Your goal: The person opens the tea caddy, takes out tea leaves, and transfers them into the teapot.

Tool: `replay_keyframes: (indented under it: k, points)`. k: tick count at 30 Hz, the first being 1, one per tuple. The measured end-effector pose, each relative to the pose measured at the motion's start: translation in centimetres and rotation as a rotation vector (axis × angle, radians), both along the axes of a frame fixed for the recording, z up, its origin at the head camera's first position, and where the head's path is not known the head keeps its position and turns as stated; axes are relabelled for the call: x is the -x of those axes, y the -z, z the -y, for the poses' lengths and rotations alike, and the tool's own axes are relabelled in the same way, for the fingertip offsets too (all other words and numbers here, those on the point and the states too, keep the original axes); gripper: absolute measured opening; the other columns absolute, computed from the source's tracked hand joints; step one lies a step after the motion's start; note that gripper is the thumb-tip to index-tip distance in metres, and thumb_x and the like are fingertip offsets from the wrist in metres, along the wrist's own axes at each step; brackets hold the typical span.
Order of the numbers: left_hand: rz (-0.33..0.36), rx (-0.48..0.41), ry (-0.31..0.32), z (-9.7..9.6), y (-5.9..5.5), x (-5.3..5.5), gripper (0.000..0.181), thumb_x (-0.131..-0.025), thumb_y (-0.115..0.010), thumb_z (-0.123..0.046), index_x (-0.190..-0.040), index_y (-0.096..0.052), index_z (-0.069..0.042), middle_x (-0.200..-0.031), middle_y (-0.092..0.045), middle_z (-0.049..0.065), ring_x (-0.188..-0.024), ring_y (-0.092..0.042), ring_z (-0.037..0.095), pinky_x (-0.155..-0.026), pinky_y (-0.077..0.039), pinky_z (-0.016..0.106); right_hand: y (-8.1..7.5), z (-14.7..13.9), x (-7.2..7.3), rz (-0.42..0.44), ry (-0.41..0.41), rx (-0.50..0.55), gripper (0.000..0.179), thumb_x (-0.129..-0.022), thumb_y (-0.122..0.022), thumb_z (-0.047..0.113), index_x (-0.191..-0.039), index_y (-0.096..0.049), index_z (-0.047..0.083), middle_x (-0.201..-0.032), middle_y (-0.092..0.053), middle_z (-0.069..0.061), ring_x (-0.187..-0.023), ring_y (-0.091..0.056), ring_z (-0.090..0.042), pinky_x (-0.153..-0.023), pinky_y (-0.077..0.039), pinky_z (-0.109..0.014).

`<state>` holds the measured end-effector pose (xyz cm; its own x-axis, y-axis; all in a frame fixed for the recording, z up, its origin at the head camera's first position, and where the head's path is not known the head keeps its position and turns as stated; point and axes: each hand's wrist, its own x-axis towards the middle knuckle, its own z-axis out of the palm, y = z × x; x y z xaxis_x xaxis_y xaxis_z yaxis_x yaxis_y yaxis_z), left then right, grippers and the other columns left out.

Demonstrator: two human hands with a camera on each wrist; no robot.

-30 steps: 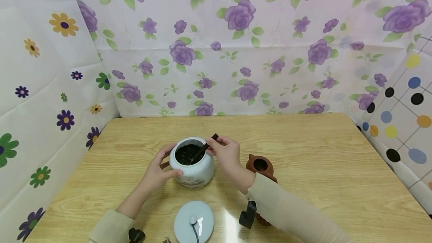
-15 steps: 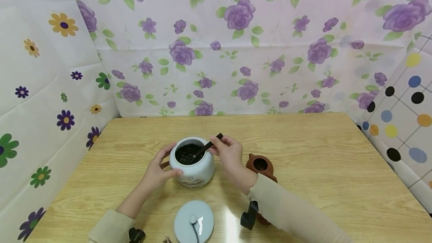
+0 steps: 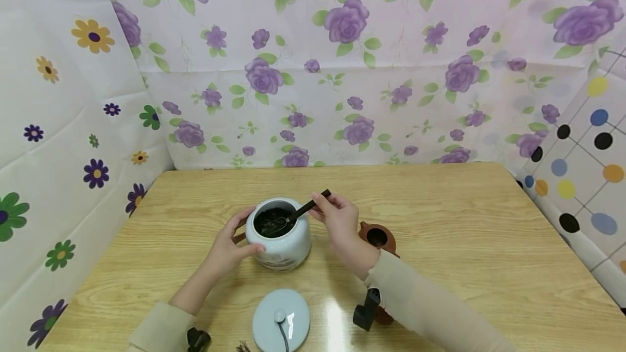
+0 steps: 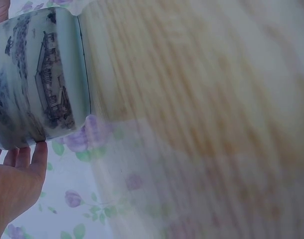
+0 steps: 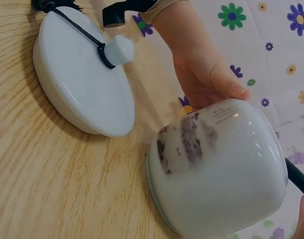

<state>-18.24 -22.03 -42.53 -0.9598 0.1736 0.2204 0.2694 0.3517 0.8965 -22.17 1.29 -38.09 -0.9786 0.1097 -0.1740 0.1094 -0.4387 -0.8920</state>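
A white glazed jar [image 3: 286, 253] with a painted landscape stands on the wooden table, its mouth uncovered and dark tea leaves [image 3: 268, 219] inside. My left hand [image 3: 227, 251] grips the jar's left side, thumb at the front and fingers behind; the left wrist view shows those fingers against the painted wall [image 4: 47, 74]. Between thumb and fingers, my right hand [image 3: 342, 224] pinches the dark handle of a spoon [image 3: 311, 205]. The spoon slants over the jar's right rim, its bowl down at the leaves. In the right wrist view only the handle [image 5: 297, 175] shows beyond the jar.
A pale round lid [image 3: 269, 319] with a knob and dark cord lies in front of the jar. Right of it, a brown clay teapot [image 3: 383, 235] is partly hidden beneath my right forearm. Floral cloth [image 3: 342, 96] hangs behind the table [image 3: 464, 232].
My right hand has moved a little right and up, drawing the spoon handle outward over the rim; more of the handle and bowl shows. The left hand and jar stay in place.
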Motion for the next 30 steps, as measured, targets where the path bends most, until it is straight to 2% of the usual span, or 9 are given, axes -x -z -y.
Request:
replay_keyframes:
  k: [10, 24, 30]
  points:
    - [0.008, 0.011, -0.003, 0.0, 0.0, 0.1, 0.082, -0.076, -0.078, -0.008, -0.145, -0.035, -0.006, -0.144, -0.041, 0.017, -0.130, -0.038, 0.034, -0.102, -0.040, 0.057, -0.6, -0.9, -0.1, 0.034, 0.003, 0.036, 0.015, -0.087, -0.068, 0.008, -0.093, -0.064, -0.004, -0.093, -0.064, -0.009, -0.076, -0.070, -0.014, -0.078, -0.058, -0.028]
    - [0.024, 0.013, 0.001, -0.2, -0.2, -0.1, 0.080, -0.077, -0.078, -0.008, -0.145, -0.035, -0.007, -0.145, -0.040, 0.017, -0.131, -0.037, 0.035, -0.103, -0.039, 0.058, -1.3, -3.2, -0.2, 0.025, 0.004, 0.030, 0.020, -0.089, -0.067, 0.011, -0.100, -0.063, -0.005, -0.090, -0.062, -0.007, -0.076, -0.069, -0.012, -0.078, -0.057, -0.025]
    - [0.019, 0.021, -0.004, -0.2, -0.3, -0.1, 0.080, -0.077, -0.078, -0.007, -0.145, -0.035, -0.006, -0.144, -0.041, 0.018, -0.130, -0.038, 0.034, -0.103, -0.040, 0.056, -1.4, -4.6, -0.6, 0.017, 0.009, 0.036, 0.015, -0.089, -0.066, 0.009, -0.095, -0.060, -0.003, -0.090, -0.061, -0.006, -0.076, -0.068, -0.012, -0.078, -0.057, -0.026]
